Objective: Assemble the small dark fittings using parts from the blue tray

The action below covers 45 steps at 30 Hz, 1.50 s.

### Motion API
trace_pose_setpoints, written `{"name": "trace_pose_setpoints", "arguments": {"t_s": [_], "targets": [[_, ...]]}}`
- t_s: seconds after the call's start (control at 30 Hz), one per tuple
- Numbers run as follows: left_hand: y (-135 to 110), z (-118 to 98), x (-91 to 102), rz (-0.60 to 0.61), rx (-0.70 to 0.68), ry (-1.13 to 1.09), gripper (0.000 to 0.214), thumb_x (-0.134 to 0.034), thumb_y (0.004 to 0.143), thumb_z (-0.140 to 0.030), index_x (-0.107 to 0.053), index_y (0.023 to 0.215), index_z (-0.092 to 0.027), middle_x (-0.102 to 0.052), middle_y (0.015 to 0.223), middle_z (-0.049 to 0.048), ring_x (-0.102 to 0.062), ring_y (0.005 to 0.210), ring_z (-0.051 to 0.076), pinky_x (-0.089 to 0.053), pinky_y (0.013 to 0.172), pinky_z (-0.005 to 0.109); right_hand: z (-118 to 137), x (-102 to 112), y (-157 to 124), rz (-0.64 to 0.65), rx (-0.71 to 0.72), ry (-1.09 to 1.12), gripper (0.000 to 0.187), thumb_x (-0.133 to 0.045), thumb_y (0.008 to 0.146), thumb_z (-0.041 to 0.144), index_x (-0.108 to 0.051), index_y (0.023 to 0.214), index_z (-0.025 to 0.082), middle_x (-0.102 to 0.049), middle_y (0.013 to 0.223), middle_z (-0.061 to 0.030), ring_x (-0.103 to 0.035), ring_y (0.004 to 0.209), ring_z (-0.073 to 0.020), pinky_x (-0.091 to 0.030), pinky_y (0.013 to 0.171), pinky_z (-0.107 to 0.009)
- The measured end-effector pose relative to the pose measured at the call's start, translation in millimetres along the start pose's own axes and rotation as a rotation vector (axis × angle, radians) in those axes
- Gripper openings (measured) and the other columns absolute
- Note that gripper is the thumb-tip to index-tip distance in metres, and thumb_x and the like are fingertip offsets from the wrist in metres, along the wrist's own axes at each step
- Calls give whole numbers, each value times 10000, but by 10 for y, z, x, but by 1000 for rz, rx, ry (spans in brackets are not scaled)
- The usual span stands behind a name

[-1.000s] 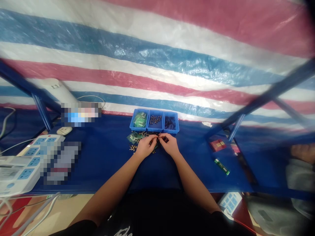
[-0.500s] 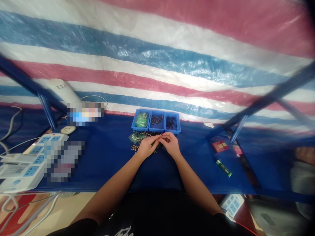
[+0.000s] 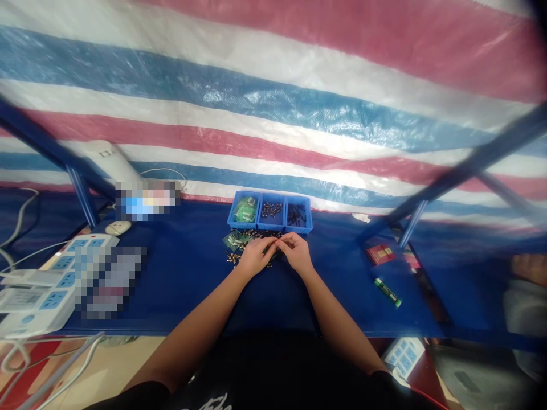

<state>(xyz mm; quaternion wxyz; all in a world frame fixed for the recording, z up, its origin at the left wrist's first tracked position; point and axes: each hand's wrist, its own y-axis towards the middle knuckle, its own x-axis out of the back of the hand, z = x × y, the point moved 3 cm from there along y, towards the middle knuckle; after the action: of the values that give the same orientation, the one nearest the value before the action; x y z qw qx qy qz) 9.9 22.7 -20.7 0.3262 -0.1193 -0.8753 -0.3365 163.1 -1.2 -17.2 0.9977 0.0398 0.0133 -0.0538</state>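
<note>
My left hand (image 3: 257, 256) and my right hand (image 3: 296, 251) meet fingertip to fingertip above a pile of small parts. Both are closed in a pinch; whatever lies between the fingers is too small and hidden to name. Beneath and beside them is a heap of small brass-and-black parts (image 3: 233, 259), partly covered by the hands. A green packet (image 3: 233, 240) lies at the heap's left. Just behind stands a row of blue bins: the left bin holds green packets (image 3: 245, 209), the middle one small brass-coloured pieces (image 3: 272, 209), the right one black pieces (image 3: 296, 214).
On the left are a white power strip (image 3: 55, 285), a computer mouse (image 3: 118, 228) and a blurred-out flat object (image 3: 113, 282). A red box (image 3: 380, 254) and a green tube-like pack (image 3: 387, 292) lie on the right. Another person's hand (image 3: 530, 269) shows at the far right.
The hands stay together over the heap, with the fingertips slightly shifted. A dark bit seen at the right fingertips before no longer shows. The view has tilted a little.
</note>
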Motion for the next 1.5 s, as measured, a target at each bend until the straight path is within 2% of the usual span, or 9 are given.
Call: {"name": "trace_pose_setpoints", "arguments": {"t_s": [0.17, 0.33, 0.47, 0.67, 0.8, 1.07, 1.3, 1.5], "targets": [[-16, 25, -1, -82, -2, 24, 190, -506, 934, -276, -632, 1042, -185, -720, 963, 74, -673, 864, 186, -533, 814, 331, -14, -22, 1, 23, 24, -17, 259, -679, 789, 405, -687, 950, 203, -720, 868, -47, -683, 771, -192, -560, 763, -329], [-19, 37, 2, -73, 15, 75, 203, -463, 953, -284, -626, 1018, -183, -709, 912, 71, -651, 810, 185, -525, 783, 334, -13, -26, -16, 37, 20, -23, 293, -675, 791, 408, -715, 1002, 209, -731, 927, -57, -687, 808, -202, -567, 788, -350], [-23, 46, -1, -56, 38, 59, 211, -454, 957, -296, -626, 1023, -192, -710, 917, 65, -656, 820, 186, -530, 789, 336, 29, -37, -26, 26, 39, -35, 286, -676, 789, 400, -720, 1001, 212, -733, 945, -58, -690, 824, -211, -569, 808, -367], [-25, 41, 7, -112, 41, -5, 233, -493, 940, -293, -615, 1122, -211, -711, 1038, 74, -677, 930, 193, -538, 847, 332, 50, -22, -19, -20, 20, -45, 278, -665, 797, 404, -724, 995, 217, -739, 947, -58, -697, 827, -216, -573, 806, -368], [-16, 33, 11, -107, 22, 15, 204, -481, 946, -273, -622, 1078, -208, -715, 1005, 65, -674, 894, 185, -531, 838, 327, 22, -24, -16, -4, 30, -53, 281, -665, 799, 409, -728, 986, 210, -740, 907, -59, -691, 790, -211, -573, 779, -365], [-22, 43, 13, -19, 72, 53, 199, -437, 962, -280, -603, 1023, -189, -697, 887, 67, -652, 797, 183, -521, 758, 317, 84, -29, -40, -16, 100, -123, 259, -672, 798, 375, -719, 1001, 220, -732, 962, -53, -677, 812, -204, -560, 792, -354], [-32, 51, 3, -98, 42, 40, 236, -482, 943, -302, -595, 1129, -210, -711, 1000, 79, -671, 901, 201, -534, 830, 345, 114, -16, -40, -50, 96, -102, 241, -661, 810, 376, -714, 984, 218, -730, 935, -54, -678, 804, -207, -562, 773, -351], [-31, 38, 14, -94, 11, 41, 203, -465, 949, -280, -616, 1061, -202, -707, 983, 74, -667, 886, 191, -533, 836, 341, 101, -19, -50, -37, 99, -129, 238, -662, 810, 378, -719, 982, 224, -728, 936, -50, -670, 796, -204, -559, 783, -352]]}}
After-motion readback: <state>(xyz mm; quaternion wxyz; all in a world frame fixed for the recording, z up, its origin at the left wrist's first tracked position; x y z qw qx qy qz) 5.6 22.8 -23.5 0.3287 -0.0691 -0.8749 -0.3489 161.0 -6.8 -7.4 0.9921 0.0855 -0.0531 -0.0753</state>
